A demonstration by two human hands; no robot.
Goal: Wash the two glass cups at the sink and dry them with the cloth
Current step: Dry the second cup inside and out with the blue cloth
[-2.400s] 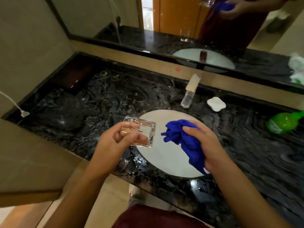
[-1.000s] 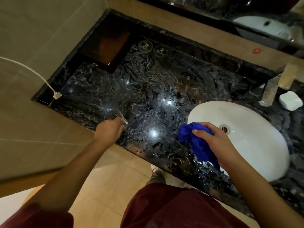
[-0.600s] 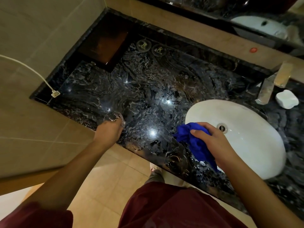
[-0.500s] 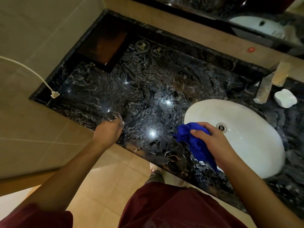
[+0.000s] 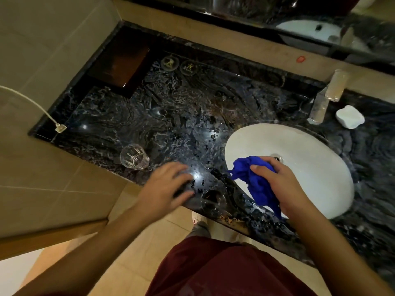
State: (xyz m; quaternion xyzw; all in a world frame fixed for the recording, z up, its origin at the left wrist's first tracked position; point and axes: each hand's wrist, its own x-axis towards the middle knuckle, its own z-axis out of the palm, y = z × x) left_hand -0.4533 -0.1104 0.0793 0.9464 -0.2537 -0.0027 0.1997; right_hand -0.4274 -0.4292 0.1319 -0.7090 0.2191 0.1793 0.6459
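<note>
At a dark marble table, a person works through two glass cups. One glass cup [image 5: 134,156] stands upright and alone near the table's front edge, at about ten o'clock from the left hand [image 5: 165,188] and well clear of it; it looks empty, though droplets cannot be ruled out. The left hand, fingers spread and gripping nothing, reaches toward the second glass cup [image 5: 212,202], which stands just beside it at three o'clock, hard against the front edge and hard to read against the dark stone. The right hand [image 5: 275,182] is closed around a bunched blue cloth [image 5: 255,182], held over the near rim of the white sink [image 5: 320,167] at about eight o'clock from its drain. The basin holds no standing water that can be seen. At one o'clock from the basin stand the faucet [image 5: 320,106] and a white soap dish [image 5: 350,117].

By the look of it, the first cup is finished and the second is next for drying. That calls for a sure grip on slick glass close to the edge, then bringing it to the cloth.
</note>
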